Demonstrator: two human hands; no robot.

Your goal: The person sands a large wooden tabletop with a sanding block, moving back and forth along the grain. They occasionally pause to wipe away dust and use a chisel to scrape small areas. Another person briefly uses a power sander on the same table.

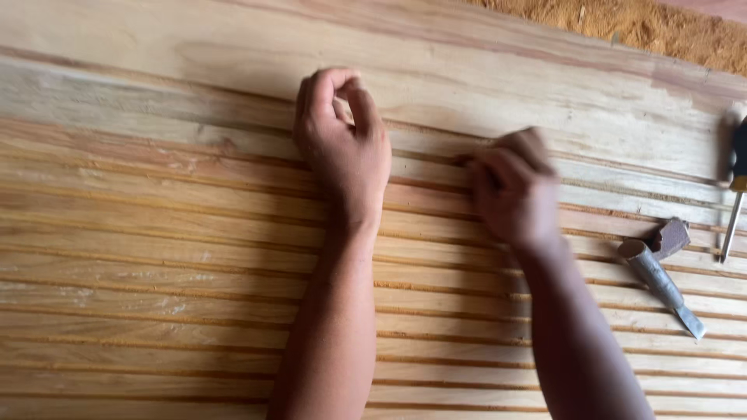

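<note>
The slatted wooden panel (156,257) under my hands runs in stripes — pale honey and tan slats with darker reddish-brown grooves between. At twelve o'clock the broad board (467,62) is lighter, with soft pinkish grain streaks. Toward one o'clock the sawdust (661,27) is golden-orange. At three o'clock lie a grey chisel (661,284), a brown block (671,236) and a black-and-yellow-handled screwdriver (735,187).

Matt, grooved wood panel (156,257); dull metal chisel (661,284)
</note>
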